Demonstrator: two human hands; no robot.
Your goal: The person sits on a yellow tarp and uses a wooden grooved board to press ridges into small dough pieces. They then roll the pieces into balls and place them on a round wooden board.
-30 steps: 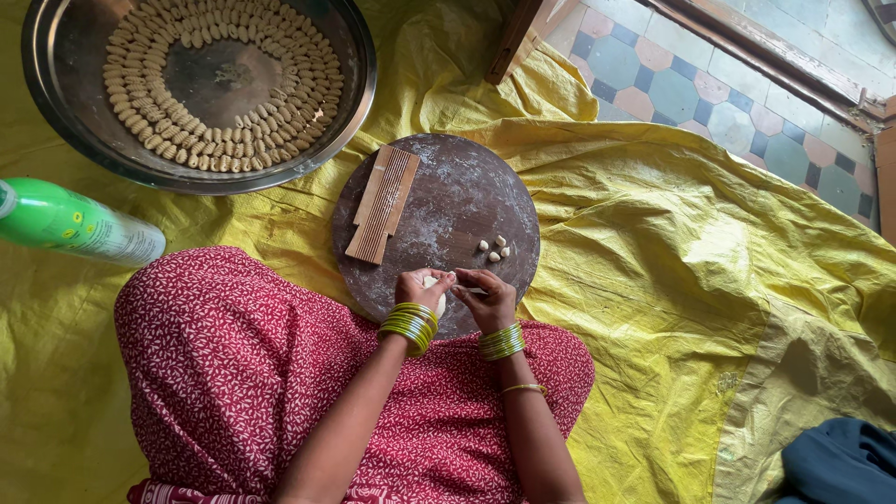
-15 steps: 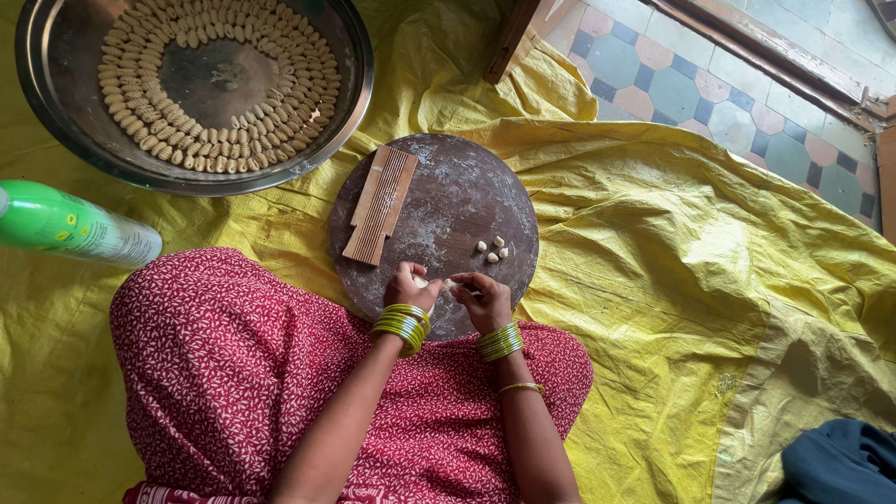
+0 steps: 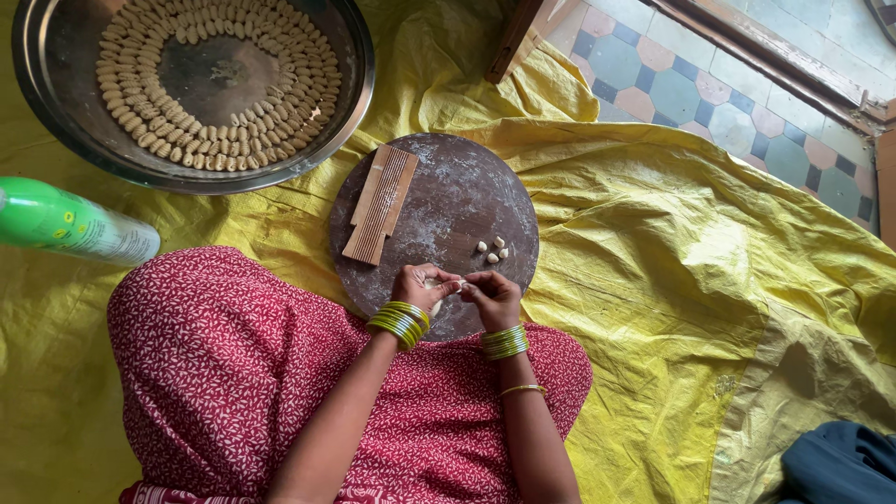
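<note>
My left hand [image 3: 420, 285] and my right hand [image 3: 492, 297] meet over the near edge of a round, floury wooden board [image 3: 467, 191]. Both pinch a small lump of pale dough [image 3: 455, 283] between the fingertips. A second bit of dough shows under the left palm. Three small dough pieces [image 3: 492, 249] lie on the board just beyond my hands. A ridged wooden paddle [image 3: 380, 203] rests on the board's left side. Green and gold bangles circle both wrists.
A large steel bowl [image 3: 56, 103] at the upper left holds several rings of shaped dough shells. A green bottle [image 3: 65, 224] lies at the left. A yellow sheet [image 3: 700, 280] covers the floor; tiled floor [image 3: 681, 89] and a wooden frame lie beyond it. Dark cloth [image 3: 840, 462] sits bottom right.
My hands stay at the board's near edge, the fingers shifting slightly on the dough lump. The view has drifted a little.
</note>
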